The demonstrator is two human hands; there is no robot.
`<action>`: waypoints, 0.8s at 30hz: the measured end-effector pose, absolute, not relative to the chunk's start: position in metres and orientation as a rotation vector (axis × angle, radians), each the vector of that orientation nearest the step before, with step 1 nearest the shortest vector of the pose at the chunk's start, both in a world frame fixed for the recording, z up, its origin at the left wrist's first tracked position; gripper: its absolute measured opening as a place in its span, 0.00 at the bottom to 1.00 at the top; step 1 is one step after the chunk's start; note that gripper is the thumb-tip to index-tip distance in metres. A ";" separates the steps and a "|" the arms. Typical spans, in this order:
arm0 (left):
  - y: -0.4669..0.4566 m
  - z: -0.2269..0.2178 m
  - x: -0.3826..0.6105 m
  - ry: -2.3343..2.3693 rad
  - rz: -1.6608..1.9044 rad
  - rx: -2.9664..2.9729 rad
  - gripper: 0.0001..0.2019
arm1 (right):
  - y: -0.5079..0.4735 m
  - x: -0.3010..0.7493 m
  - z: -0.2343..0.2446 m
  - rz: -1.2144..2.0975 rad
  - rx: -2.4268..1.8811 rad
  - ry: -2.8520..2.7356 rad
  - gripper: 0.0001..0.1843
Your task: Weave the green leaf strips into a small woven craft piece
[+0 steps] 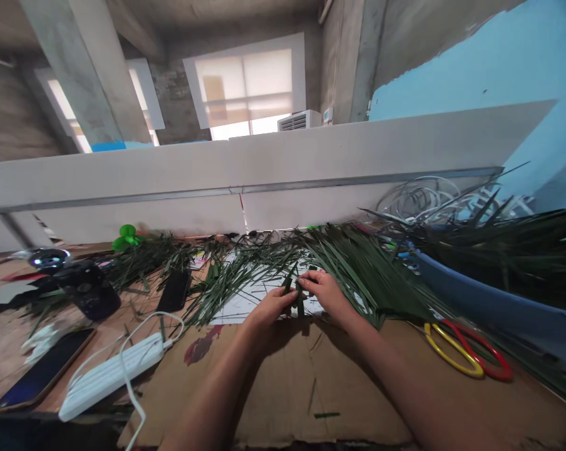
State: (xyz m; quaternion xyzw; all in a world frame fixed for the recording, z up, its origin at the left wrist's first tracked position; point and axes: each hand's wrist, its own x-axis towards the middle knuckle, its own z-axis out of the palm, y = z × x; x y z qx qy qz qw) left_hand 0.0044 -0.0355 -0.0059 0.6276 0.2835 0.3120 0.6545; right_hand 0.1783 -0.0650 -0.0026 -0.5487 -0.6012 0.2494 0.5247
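Note:
Both hands meet over the far edge of a cardboard sheet (pixel 283 388). Between them is a small piece of dark green leaf strips (pixel 300 307), with one strip end sticking up and another hanging down. My left hand (pixel 279 300) pinches its left side. Fingers of my right hand (pixel 318 285) are closed on its upper right, thumb and forefinger together. How the strips cross is too small to make out. Behind the hands lies white paper (pixel 238 304) strewn with leaf scraps. A thick pile of long green leaves (pixel 372 269) fans out to the right of my right hand.
Scissors with red and yellow handles (pixel 468 351) lie on the cardboard at right, beside a blue tub (pixel 494 300) heaped with leaves. At left are a white power strip (pixel 114 373) with its cord, a phone (pixel 46 369), a dark phone-like slab (pixel 174 291) and a black container (pixel 88 291).

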 end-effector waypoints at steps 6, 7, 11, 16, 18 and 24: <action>-0.038 -0.014 0.001 0.721 0.776 1.280 0.18 | -0.077 0.212 -0.011 0.307 -1.721 -1.488 0.12; -0.037 -0.015 -0.001 0.730 0.804 1.263 0.18 | -0.080 0.216 -0.012 0.266 -1.795 -1.515 0.10; -0.033 -0.018 -0.007 0.738 0.894 1.210 0.17 | -0.089 0.220 -0.014 0.151 -2.015 -1.631 0.12; -0.034 -0.018 -0.009 0.734 0.899 1.208 0.20 | -0.090 0.210 -0.012 0.025 -2.145 -1.692 0.20; -0.034 -0.018 -0.009 0.730 0.895 1.208 0.20 | -0.090 0.208 -0.011 -0.006 -2.182 -1.690 0.19; -0.035 -0.016 -0.010 0.725 0.887 1.212 0.25 | -0.090 0.211 -0.010 -0.047 -2.228 -1.710 0.17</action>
